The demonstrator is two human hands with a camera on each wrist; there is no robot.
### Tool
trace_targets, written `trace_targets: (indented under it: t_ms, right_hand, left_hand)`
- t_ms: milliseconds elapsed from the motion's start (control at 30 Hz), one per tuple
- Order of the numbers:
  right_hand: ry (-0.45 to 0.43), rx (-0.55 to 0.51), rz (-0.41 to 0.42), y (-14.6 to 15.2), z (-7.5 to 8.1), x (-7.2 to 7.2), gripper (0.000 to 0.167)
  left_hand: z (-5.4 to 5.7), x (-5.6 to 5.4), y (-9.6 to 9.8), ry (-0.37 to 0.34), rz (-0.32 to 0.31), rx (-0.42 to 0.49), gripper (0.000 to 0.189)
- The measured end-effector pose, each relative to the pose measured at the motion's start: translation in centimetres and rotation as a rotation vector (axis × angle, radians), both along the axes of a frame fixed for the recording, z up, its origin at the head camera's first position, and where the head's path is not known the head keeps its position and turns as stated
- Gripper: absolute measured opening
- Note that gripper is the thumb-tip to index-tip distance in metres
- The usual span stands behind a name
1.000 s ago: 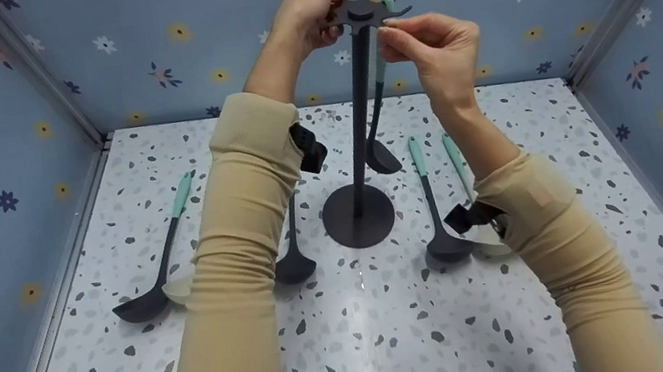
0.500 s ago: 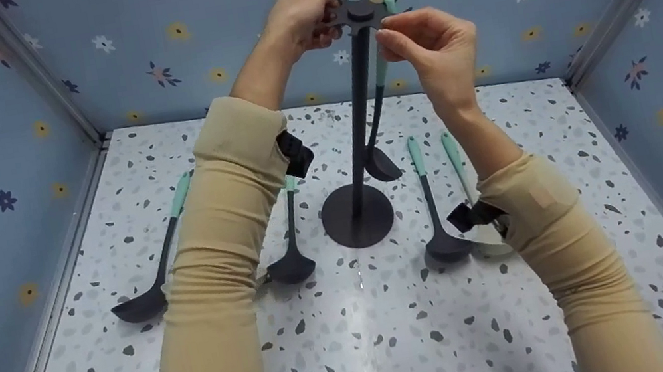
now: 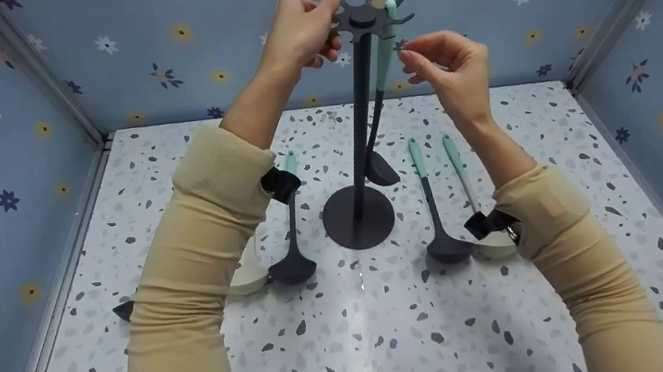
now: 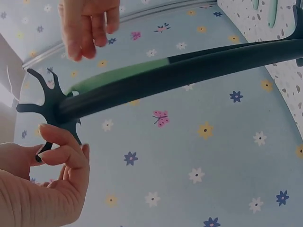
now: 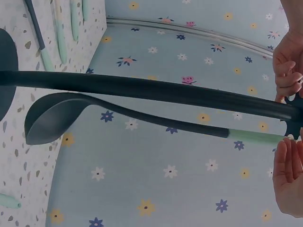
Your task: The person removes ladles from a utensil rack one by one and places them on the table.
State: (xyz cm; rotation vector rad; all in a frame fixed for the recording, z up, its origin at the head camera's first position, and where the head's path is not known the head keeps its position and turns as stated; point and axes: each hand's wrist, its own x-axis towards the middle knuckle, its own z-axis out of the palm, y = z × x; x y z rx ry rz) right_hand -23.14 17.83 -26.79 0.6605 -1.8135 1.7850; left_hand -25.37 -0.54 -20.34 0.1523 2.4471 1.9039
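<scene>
A dark utensil stand rises from a round base in the head view, with curved hooks at its top. My left hand holds one of the hooks on the left, thumb and fingers curled about it in the left wrist view. From another hook hangs a dark ladle with a mint-green handle; its bowl is plain in the right wrist view. My right hand is just right of that handle, fingers loosely bent with nothing between them.
Right of the stand lie a dark ladle and a pale-headed utensil, both mint-handled. On the left are another dark ladle, a pale-headed utensil and a dark utensil mostly hidden by my left sleeve. Flower-patterned walls enclose the table.
My right hand has let go at the ladle handle's top and moved down and right. The ladle hangs from its hook. My left forearm has shifted left while the hand stays at the stand's top.
</scene>
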Motion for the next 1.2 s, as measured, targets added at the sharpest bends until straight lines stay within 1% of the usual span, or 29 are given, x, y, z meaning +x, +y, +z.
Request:
trace_targets:
  t_ms: [100,200,333,367,467,567,633,833,967,1200]
  right_hand:
    - [-0.024,0.032,-0.023,0.4,-0.7,-0.4,0.009]
    - [-0.063,0.077,-0.034,0.8,-1.5,-0.8,0.011]
    - [-0.09,0.167,-0.024,1.0,-2.6,-1.4,0.017]
    - [-0.092,0.194,-0.02,1.1,-2.9,-1.6,0.02]
    - [-0.153,0.236,0.011,1.2,-3.6,-2.0,0.027]
    - [-0.201,0.267,0.045,1.3,-4.3,-2.4,0.029]
    - [-0.214,0.28,0.066,1.3,-4.7,-2.6,0.03]
    - [-0.215,0.292,0.144,1.0,-5.8,-3.0,0.03]
    - [-0.23,0.296,0.167,0.8,-6.9,-3.1,0.028]
    - [-0.244,0.277,0.202,0.5,-8.4,-3.3,0.027]
  left_hand:
    - [-0.3,0.5,0.1,0.035,0.009,-0.048,0.033]
    - [-0.5,0.7,0.2,0.044,0.014,-0.078,0.034]
    - [-0.9,0.8,0.4,0.051,0.024,-0.088,0.035]
    - [-1.0,0.9,0.5,0.066,0.025,-0.094,0.036]
    - [-1.3,1.0,0.7,0.125,0.034,-0.107,0.038]
    - [-1.7,1.0,0.9,0.193,0.041,-0.122,0.039]
    - [-1.9,1.0,1.0,0.236,0.05,-0.135,0.04]
    - [-2.2,0.7,1.0,0.294,0.064,-0.106,0.042]
    - [-2.4,0.5,1.1,0.308,0.074,-0.078,0.044]
    - [-2.7,0.4,1.4,0.286,0.078,0.0,0.042]
